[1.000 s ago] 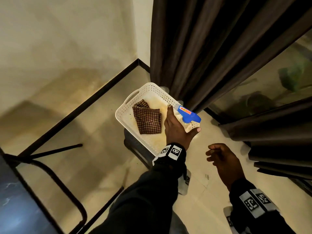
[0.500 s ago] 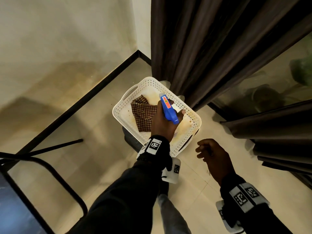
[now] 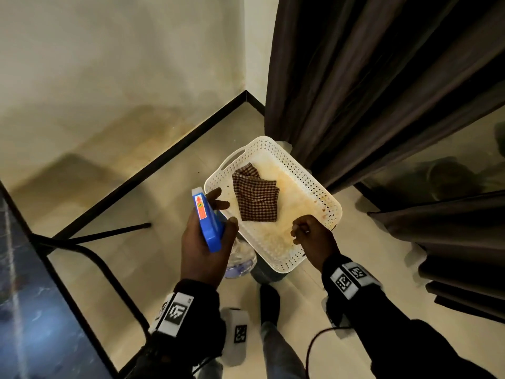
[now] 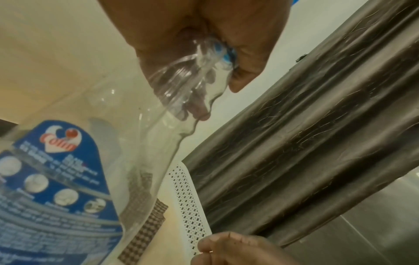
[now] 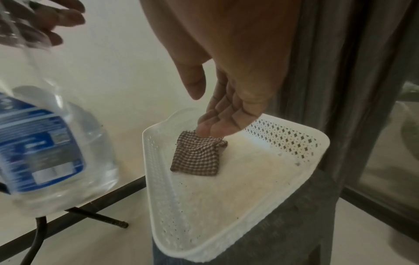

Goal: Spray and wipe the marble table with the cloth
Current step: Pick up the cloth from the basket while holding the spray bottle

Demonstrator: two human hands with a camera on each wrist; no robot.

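Note:
My left hand (image 3: 202, 253) grips the neck of a clear spray bottle (image 3: 209, 222) with a blue trigger head, held left of the basket and above the floor. The left wrist view shows the bottle (image 4: 181, 93) in the fingers, its blue label below. A brown checked cloth (image 3: 257, 199) lies folded in the white perforated basket (image 3: 308, 181). My right hand (image 3: 311, 237) hovers over the basket's near end, holding nothing. In the right wrist view its fingers (image 5: 217, 125) reach down towards the cloth (image 5: 197, 157) with nothing in them. The dark marble table (image 3: 16, 296) shows at lower left.
The basket (image 5: 283, 138) rests on a dark stool beside a brown curtain (image 3: 369, 91). Black metal table legs (image 3: 90, 258) cross the tiled floor at left. A wall corner with black skirting stands behind. Glass doors are at right.
My left hand has lifted the spray bottle out of the basket and carried it left. My right hand has moved forward over the basket's near end.

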